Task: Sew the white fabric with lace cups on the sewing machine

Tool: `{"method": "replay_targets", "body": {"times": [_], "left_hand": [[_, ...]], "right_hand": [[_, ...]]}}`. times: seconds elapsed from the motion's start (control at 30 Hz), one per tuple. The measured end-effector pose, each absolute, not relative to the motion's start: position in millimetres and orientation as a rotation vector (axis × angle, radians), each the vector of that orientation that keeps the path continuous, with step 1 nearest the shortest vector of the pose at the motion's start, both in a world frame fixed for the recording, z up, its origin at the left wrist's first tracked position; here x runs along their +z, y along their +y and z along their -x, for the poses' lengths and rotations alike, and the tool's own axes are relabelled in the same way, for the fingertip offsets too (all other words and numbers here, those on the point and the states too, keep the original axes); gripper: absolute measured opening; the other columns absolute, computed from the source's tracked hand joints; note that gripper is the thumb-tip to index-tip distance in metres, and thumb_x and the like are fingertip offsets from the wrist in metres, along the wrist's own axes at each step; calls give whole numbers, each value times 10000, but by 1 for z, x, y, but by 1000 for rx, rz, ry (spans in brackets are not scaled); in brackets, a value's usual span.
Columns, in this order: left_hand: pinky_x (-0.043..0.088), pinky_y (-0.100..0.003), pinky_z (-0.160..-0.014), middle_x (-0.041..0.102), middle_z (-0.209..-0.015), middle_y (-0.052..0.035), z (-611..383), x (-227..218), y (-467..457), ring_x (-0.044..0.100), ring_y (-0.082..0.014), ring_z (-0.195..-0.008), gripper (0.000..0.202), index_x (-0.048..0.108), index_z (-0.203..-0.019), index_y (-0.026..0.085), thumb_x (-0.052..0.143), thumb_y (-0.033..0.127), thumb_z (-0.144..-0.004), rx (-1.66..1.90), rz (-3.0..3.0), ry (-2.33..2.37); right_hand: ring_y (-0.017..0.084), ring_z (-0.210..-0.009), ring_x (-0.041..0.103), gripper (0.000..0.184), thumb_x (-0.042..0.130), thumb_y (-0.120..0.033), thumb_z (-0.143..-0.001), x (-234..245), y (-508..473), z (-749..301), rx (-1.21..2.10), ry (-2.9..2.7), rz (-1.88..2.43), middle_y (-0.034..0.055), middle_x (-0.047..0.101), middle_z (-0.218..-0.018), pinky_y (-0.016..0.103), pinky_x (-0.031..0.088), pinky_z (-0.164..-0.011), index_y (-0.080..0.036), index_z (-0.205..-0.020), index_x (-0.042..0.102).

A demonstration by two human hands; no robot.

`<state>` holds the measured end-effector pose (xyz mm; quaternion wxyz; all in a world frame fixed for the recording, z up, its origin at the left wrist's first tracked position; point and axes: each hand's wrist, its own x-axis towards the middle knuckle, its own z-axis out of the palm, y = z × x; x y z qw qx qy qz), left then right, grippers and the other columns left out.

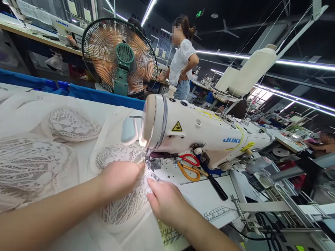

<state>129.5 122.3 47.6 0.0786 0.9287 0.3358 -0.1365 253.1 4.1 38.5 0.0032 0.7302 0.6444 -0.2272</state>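
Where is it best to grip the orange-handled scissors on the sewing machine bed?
Probably by the orange handle loop, reaching in low from the front, beside the right hand: the loop lies flat and exposed, while the machine arm overhangs it.

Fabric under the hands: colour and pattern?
White lace fabric, openwork motifs; head view shows it.

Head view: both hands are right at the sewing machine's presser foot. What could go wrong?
1. The left hand and right hand have fingertips beside the presser foot; a stitch could catch one.
2. The openwork lace fabric may snag or bunch under the foot.
3. The scissors lying just behind could catch the cloth.
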Motion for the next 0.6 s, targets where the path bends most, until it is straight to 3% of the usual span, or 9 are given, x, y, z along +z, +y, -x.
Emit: {"method": "replay_targets", "body": {"times": [0.17,0.4,0.6], "left_hand": [[555,-392,-696,786,-960,-153,-133,51,124,746,-354,-887,593,614,-1359,140,440,20,-805,-390,-2744,1016],[562,-423,-795,746,-1201,-158,-133,49,128,720,-369,-1027,648,556,-1440,174,451,36,-816,-400,-2677,1021],[575,-459,-845,708,-1282,-170,-138,45,143,687,-402,-1117,634,577,-1427,204,477,54,-819,-383,-2671,1052]], "right_hand": [[334,-1145,664,543,439,-264,-986,45,8,-255,-724,1976,-2288,160,717,-1193,420,531,-950,-137,-1513,454],[345,-1174,650,551,432,-264,-989,46,11,-254,-734,1943,-2292,169,700,-1244,435,521,-975,-140,-1525,441],[324,-1002,707,469,430,-249,-982,43,16,-251,-554,1964,-2261,161,740,-1090,397,554,-800,-151,-1428,534]]}}
